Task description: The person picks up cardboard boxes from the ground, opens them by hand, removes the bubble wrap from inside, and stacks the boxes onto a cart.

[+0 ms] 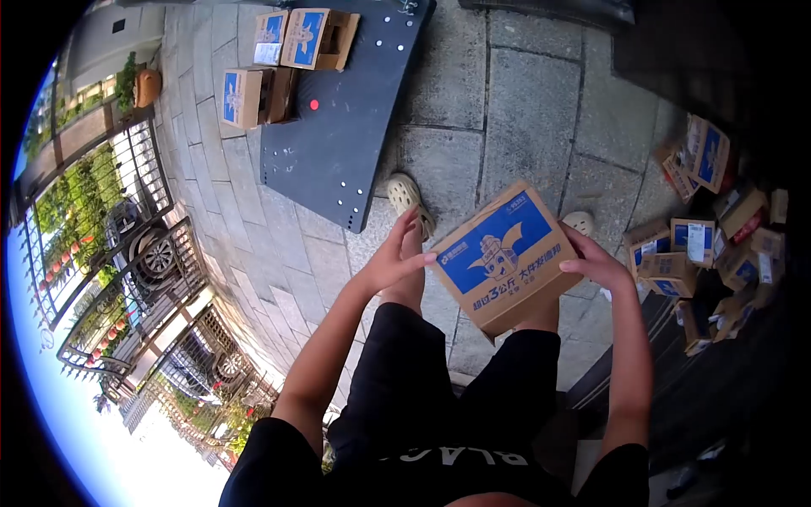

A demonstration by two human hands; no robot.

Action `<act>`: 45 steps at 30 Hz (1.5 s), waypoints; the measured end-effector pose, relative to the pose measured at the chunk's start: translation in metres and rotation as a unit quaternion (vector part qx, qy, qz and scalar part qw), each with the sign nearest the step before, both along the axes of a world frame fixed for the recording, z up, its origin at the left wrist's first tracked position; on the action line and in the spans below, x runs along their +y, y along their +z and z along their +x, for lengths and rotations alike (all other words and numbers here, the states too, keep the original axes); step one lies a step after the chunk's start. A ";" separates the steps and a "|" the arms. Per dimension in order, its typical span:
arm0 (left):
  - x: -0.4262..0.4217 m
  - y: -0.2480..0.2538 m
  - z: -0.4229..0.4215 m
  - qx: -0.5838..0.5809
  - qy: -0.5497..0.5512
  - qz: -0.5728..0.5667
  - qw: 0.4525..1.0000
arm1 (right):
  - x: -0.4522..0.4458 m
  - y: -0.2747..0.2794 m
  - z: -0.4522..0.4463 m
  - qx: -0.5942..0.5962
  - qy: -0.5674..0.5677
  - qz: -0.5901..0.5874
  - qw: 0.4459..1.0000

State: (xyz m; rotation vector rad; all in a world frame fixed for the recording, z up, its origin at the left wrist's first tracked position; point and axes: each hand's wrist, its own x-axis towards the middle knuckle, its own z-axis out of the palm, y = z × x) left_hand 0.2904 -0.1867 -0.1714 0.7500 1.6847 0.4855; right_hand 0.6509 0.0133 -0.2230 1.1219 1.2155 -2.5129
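Note:
A brown cardboard box with a blue printed panel [504, 253] is in front of my legs, tilted, its printed side facing up toward me. My right hand [598, 264] grips the box's right edge, thumb on the printed face and fingers around the side. At the box's left corner is my left hand [400, 256], fingers spread, its thumb tip at the edge; whether it touches the box is hard to tell. The black flat platform [346, 127] lies beyond, carrying similar boxes [306, 38] at its far left end and another box [242, 99] at its left edge.
A pile of cardboard boxes [694, 245] lies on the ground at the right. Grey stone paving [524, 101] surrounds my feet, which wear light clogs [405, 196]. Dark metal gates and a fence [139, 228] stand at the left.

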 end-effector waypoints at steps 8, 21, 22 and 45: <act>-0.041 0.064 -0.059 -0.313 0.127 -0.022 0.941 | 0.023 0.106 -0.201 0.060 0.311 0.112 0.942; -0.152 0.074 -0.156 -0.440 0.516 -0.031 0.734 | -0.077 0.133 -0.392 0.025 0.079 0.329 0.941; -0.160 0.078 -0.167 -0.454 0.533 -0.047 0.713 | -0.083 0.137 -0.408 0.016 0.067 0.313 0.947; 0.032 0.126 -0.174 -0.385 0.281 0.067 0.877 | 0.046 0.191 -0.457 -0.140 0.208 0.013 0.968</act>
